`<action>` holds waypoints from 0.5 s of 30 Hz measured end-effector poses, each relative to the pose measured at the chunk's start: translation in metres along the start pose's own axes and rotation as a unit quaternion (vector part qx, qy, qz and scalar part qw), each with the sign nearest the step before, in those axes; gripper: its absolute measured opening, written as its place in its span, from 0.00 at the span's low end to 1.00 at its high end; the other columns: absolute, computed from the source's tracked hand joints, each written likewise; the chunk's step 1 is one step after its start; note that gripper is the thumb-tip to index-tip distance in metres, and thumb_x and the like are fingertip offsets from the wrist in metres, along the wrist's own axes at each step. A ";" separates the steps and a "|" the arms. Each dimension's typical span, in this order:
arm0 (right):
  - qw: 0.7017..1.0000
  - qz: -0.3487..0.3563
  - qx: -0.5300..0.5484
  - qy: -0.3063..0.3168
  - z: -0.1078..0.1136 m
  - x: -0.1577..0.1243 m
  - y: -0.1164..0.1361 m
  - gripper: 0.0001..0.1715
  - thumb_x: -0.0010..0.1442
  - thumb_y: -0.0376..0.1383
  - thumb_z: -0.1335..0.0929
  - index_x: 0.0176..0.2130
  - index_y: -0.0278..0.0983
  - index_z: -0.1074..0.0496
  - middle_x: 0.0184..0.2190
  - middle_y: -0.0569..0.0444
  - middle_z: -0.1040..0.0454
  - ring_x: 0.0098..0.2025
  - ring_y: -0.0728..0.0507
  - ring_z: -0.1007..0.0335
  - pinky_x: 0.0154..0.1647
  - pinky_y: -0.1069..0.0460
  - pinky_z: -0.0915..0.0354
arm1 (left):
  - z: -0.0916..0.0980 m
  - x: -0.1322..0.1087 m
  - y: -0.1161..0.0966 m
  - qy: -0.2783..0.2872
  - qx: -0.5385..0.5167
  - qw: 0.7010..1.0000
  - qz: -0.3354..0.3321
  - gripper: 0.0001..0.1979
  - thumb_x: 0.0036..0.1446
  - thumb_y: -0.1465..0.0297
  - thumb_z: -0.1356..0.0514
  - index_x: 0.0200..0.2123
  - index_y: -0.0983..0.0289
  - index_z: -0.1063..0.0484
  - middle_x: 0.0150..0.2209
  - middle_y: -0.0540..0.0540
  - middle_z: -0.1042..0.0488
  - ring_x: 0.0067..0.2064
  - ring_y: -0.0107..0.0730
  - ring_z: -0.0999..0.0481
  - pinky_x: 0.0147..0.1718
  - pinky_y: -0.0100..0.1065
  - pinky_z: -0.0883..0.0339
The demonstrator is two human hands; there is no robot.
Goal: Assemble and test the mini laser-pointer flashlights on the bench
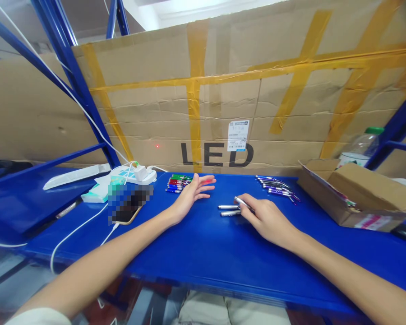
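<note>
My right hand has its fingers closed round a silver pen, whose tip points left. Two more silver pens lie on the blue tabletop, just under and beside those fingers. My left hand is open, its fingers stretched out toward the right with nothing in them. A red glow shows on its fingers. Beside it on the left lies a row of green, red and blue pens, partly hidden by the hand. Purple and black pens lie in a fanned group beyond my right hand.
An open cardboard box stands at the right, with a green-capped bottle behind it. A phone with a white cable, a power strip and a tissue pack sit left. Taped cardboard walls the back.
</note>
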State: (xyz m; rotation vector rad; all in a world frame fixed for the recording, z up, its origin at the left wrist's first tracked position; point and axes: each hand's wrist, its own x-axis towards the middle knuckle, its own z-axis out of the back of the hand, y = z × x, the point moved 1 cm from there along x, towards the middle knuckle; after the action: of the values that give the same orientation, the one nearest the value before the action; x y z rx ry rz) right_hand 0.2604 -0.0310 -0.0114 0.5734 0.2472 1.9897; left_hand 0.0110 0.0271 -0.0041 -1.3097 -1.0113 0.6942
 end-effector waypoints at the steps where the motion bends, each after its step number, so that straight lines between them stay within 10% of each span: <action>1: 1.000 0.002 -0.005 0.009 0.000 0.000 0.000 0.18 0.76 0.44 0.43 0.46 0.41 0.28 0.27 0.54 0.23 0.27 0.41 0.29 0.31 0.50 0.44 | 0.000 0.000 0.000 -0.003 0.001 1.000 0.000 0.36 0.70 0.38 0.51 0.61 0.58 0.23 0.68 0.64 0.27 0.69 0.58 0.30 0.63 0.52 0.35; 15: 0.998 0.046 0.026 0.043 0.001 -0.004 0.004 0.19 0.75 0.45 0.42 0.45 0.41 0.27 0.28 0.53 0.22 0.27 0.42 0.27 0.30 0.50 0.42 | -0.001 0.000 0.000 0.002 -0.006 1.000 -0.010 0.38 0.69 0.38 0.51 0.61 0.59 0.23 0.67 0.65 0.26 0.68 0.59 0.29 0.64 0.54 0.35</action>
State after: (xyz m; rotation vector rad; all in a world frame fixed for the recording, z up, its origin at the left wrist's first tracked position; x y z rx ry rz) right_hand 0.2589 -0.0365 -0.0098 0.5401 0.3317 2.1048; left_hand 0.0121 0.0261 -0.0041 -1.3097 -1.0260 0.6722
